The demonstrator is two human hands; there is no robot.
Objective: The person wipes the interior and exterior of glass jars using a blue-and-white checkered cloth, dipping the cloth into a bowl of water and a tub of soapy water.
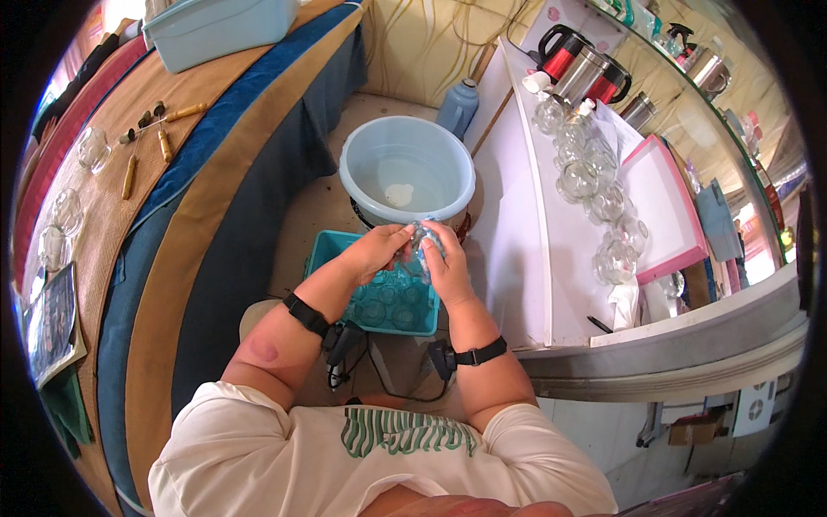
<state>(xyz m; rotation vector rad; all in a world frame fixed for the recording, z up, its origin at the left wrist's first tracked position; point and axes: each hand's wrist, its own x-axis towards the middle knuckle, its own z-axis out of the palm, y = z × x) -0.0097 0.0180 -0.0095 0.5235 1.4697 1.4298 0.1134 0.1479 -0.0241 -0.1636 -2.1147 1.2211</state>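
Over the front of the basin, my left hand (378, 252) grips a clear glass cupping jar (407, 256), partly hidden by the fingers. My right hand (449, 268) presses a blue-and-white cloth (431, 240) against the same jar. Below the hands sits a teal plastic bin (413, 328) with several glass jars (387, 294) inside. Just beyond it stands a round light-blue plastic basin (349, 168) of water, with a pale patch showing at its bottom.
On the right counter (526, 194) stand several more glass jars (578, 181), a pink-edged tray (675, 265) and red-and-steel kettles (562, 58). The draped bed (226, 84) at left bears wooden-handled torches (165, 145) and glass jars (94, 150). A blue thermos flask (459, 106) stands behind the basin.
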